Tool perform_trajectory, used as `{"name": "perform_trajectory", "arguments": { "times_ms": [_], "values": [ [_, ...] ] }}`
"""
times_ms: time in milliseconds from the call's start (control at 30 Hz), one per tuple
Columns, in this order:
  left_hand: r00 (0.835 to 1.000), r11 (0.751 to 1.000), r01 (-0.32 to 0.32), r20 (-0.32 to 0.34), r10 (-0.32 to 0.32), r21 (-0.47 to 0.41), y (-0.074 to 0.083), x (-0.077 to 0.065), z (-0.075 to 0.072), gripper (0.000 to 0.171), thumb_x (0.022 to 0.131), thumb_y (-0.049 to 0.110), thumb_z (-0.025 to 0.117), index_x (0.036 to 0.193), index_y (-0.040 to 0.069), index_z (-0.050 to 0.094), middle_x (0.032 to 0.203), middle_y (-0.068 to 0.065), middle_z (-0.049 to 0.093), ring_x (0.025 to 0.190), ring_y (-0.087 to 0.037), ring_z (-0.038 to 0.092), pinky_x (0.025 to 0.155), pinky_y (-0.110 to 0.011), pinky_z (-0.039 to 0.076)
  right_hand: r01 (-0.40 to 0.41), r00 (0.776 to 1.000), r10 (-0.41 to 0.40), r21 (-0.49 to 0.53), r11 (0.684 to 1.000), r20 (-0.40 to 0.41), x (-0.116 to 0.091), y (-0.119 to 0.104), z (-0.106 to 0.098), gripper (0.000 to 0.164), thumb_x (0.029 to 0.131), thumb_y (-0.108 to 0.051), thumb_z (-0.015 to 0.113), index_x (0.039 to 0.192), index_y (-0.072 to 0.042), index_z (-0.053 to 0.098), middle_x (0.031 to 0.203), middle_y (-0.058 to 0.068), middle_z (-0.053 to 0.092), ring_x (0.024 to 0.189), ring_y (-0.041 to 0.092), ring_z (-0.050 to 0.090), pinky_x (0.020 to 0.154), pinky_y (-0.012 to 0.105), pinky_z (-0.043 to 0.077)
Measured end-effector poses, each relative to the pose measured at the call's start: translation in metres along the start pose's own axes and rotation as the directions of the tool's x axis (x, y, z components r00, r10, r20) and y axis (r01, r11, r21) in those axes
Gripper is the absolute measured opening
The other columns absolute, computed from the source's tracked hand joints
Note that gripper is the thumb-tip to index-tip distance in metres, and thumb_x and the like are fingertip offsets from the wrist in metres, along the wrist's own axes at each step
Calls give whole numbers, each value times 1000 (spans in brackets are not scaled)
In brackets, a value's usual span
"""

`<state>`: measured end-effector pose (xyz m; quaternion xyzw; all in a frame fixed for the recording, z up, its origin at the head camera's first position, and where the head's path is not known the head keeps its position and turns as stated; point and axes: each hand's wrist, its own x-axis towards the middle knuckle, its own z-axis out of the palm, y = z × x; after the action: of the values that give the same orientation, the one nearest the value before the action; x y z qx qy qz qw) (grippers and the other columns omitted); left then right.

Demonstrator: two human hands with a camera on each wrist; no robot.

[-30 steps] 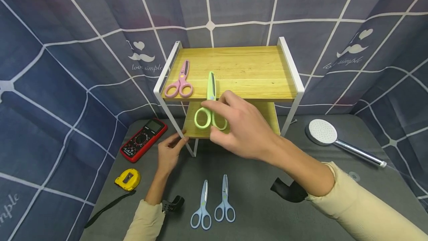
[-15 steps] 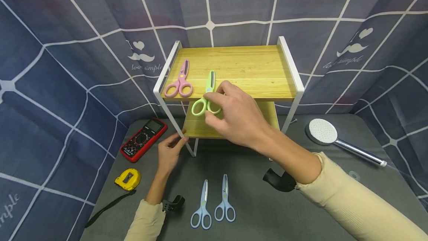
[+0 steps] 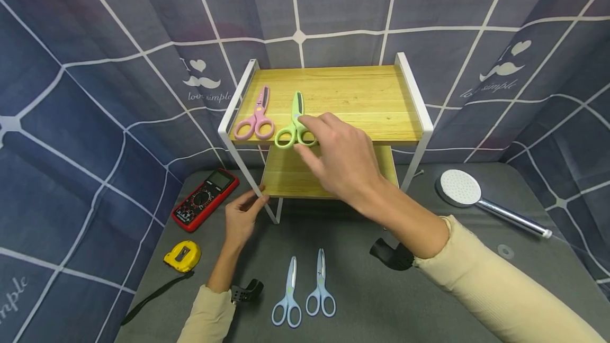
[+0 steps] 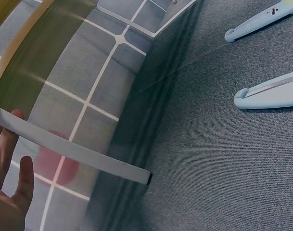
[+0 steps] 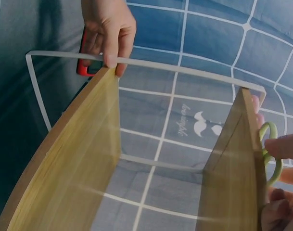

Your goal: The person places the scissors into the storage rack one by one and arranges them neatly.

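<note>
My right hand holds green scissors at the front edge of the upper wooden shelf of a small white-framed rack. The blades lie over the board and the handles reach past its edge. To their left, pink scissors lie on the same board. In the right wrist view a green handle loop shows beside my thumb. Low at the rack's left side, my left hand grips the frame by the lower shelf's corner; the left wrist view shows its fingers at the white bar.
Two light-blue scissors lie on the grey cloth in front. A red multimeter and a yellow tape measure are on the left. To the right lie a shower head and a small ring.
My right hand has moved the green scissors slightly left and back, further onto the upper shelf. The left hand, the rack and the pink scissors have stayed in place.
</note>
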<state>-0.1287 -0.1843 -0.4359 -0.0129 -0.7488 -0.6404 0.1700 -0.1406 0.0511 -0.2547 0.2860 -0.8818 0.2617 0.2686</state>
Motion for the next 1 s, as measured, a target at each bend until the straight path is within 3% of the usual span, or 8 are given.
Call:
{"name": "perform_trajectory", "arguments": {
  "times_ms": [233,467,767,867,1000],
  "values": [
    [1000,1000,-12,6,12,13,0,0,0,24,87,-2,73,110,-9,70,95,-24,71,79,-10,70,73,-20,55,-11,999,10,-21,1000,-34,0,3,5,41,90,-25,75,123,-5,66,112,14,70,83,27,69,54,33,52],
    [1000,1000,-28,11,28,-7,0,0,1,24,87,-3,72,110,-10,70,96,-25,71,79,-9,70,75,-21,55,18,996,-14,46,999,-86,-3,5,8,32,92,-14,64,121,-1,67,111,14,70,72,22,65,46,28,45],
    [1000,1000,1,14,-2,8,3,-1,1,25,88,-2,72,111,-11,69,98,-27,70,80,-10,70,76,-21,55,10,996,-5,53,999,-90,0,4,9,30,93,-12,65,120,1,67,113,16,70,94,28,69,57,35,54],
    [1000,1000,-2,14,2,4,3,0,1,24,88,-3,72,111,-11,69,97,-27,70,81,-11,70,76,-21,55,1,997,2,38,999,-79,1,4,8,31,93,-12,65,121,0,66,113,15,70,94,28,69,57,35,54],
    [1000,1000,-7,13,7,0,3,0,0,24,88,-3,72,111,-11,69,96,-27,70,80,-10,70,75,-21,55,-11,998,13,28,1000,-61,2,3,7,32,93,-12,65,123,0,65,112,15,70,82,24,69,52,33,51]
  ]
}}
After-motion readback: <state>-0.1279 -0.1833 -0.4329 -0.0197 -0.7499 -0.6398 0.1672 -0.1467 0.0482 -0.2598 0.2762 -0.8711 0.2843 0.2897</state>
